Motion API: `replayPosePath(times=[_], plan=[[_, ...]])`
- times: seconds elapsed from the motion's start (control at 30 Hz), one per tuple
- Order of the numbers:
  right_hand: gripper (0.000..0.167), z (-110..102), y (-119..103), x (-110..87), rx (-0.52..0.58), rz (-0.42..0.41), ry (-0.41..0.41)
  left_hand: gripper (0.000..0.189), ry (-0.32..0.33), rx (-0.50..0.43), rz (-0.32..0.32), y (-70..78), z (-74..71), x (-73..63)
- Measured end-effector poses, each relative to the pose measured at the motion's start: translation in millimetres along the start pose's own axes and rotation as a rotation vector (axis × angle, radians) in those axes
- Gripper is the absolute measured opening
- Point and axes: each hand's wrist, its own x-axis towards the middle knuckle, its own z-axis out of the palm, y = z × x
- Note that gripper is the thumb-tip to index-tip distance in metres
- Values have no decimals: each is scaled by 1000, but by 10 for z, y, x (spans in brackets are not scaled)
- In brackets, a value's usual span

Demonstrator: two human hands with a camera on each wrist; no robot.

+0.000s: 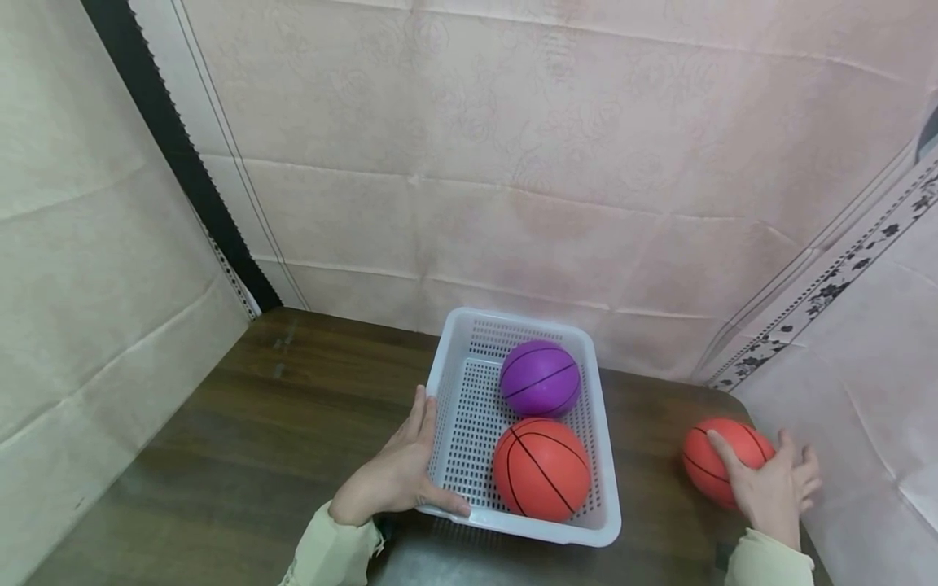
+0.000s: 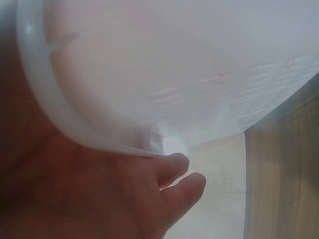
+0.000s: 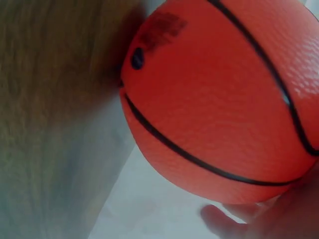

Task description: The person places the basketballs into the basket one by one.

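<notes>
A white perforated plastic basket (image 1: 460, 382) stands on the table with a purple toy basketball (image 1: 540, 378) and an orange-red one (image 1: 541, 470) inside. My left hand (image 1: 392, 478) braces its near left corner, fingers extended along the outer side and thumb lying on the front rim. In the left wrist view the palm lies against the rim of the basket (image 2: 65, 117). At the right, my right hand (image 1: 771, 486) is spread around another orange-red toy basketball (image 1: 721, 457). Its thumb overlaps the ball's top, and a fingertip stands slightly off the ball (image 3: 214, 114) in the right wrist view.
The brown wooden table (image 1: 220, 456) meets a pale cloth-covered wall (image 1: 513, 203) behind the basket. More cloth hangs at the left (image 1: 88, 244) and at the right (image 1: 865, 391), where it borders the table close to the right-hand ball.
</notes>
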Motion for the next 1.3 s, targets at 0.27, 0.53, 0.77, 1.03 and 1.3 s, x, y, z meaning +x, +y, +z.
replayPosePath(times=[0.27, 0.53, 0.77, 1.03, 1.3], plan=[[123, -19, -71, -150, -33, 108, -103, 146, -13, -16, -3, -10, -17, -2], [127, 3, -95, -174, -62, 86, -117, 146, -5, -1, -1, -28, -9, -6], [125, 19, -102, -161, -60, 80, -94, 145, -17, -19, 7, -17, -5, -2], [124, 57, -103, -177, -50, 101, -56, 145, -21, -14, 4, -16, -6, -3], [123, 47, -183, -173, 22, 119, -64, 146, -9, -13, -7, -3, -5, 0]])
